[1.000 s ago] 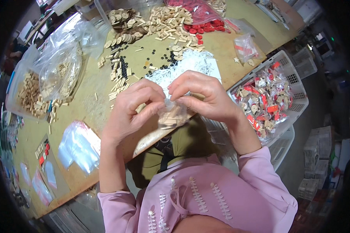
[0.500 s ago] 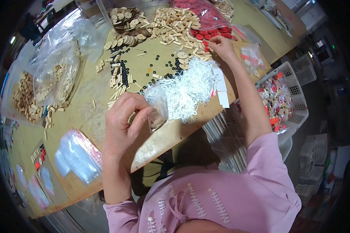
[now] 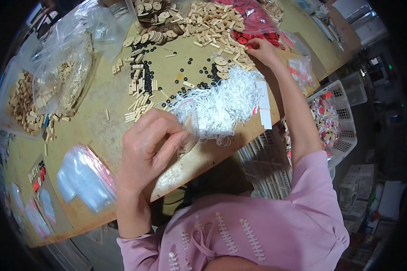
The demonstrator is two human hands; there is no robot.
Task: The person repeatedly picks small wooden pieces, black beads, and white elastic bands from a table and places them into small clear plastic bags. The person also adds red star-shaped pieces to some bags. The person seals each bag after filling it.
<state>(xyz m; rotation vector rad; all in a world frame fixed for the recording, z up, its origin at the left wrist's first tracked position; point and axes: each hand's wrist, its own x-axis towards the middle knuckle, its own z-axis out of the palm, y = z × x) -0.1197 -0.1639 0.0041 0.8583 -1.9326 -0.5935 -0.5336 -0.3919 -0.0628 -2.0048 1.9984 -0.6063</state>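
Observation:
My left hand [image 3: 151, 147] is closed in a pinch on a small clear plastic bag [image 3: 191, 122] at the table's near edge. Pale wooden pieces show inside the bag; its lower part overlaps a heap of white looped cords [image 3: 224, 106]. My right hand [image 3: 263, 52] reaches to the far right, fingertips pinched together on a red disc [image 3: 248, 46] beside the pile of red discs [image 3: 262, 37]. The fingers partly cover that disc. Small wooden blocks [image 3: 212, 22] lie heaped just left of the right hand.
Black beads [image 3: 147, 79] and wooden discs [image 3: 221, 67] are scattered mid-table. At left sit a plastic tub of wooden blocks [image 3: 22, 95] and flat empty bags [image 3: 88, 180]. A white basket of filled bags [image 3: 343, 113] stands beyond the right edge, past white cards [image 3: 264, 106].
The whole view has shifted slightly. My left hand with the bag has moved a little to the right; my right hand stays at the red discs.

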